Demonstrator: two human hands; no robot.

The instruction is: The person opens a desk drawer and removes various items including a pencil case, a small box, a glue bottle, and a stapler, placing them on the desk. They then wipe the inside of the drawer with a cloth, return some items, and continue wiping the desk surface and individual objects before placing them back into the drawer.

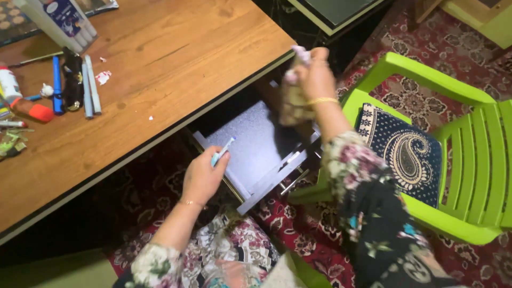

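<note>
wooden table (160, 69) fills most of the shot, and a dark drawer (256, 149) is pulled out from under its near edge, close to the right corner. next to that is a lime green plastic chair (474, 160) with a navy paisley cushion (402, 152) on the seat, all sitting on a red patterned rug (298, 224).

right hand (312, 77) is up over the back of the drawer, clenched around a blurry crumpled tan thing (293, 104), can't really tell what it is. left hand (202, 176) is at the drawer's front left corner, fingers closed on a small light blue pen-like stick (222, 151) poking up out of the grip.

over by the table's far left edge: a white box-shaped package with a dark blue label (61, 18), tilted. below it a row of pens (74, 85), blue, black and grey, lying side by side. further left is a white tube with an orange-red cap (21, 98). tiny paper scrap (103, 77) just right of the pens.
</note>
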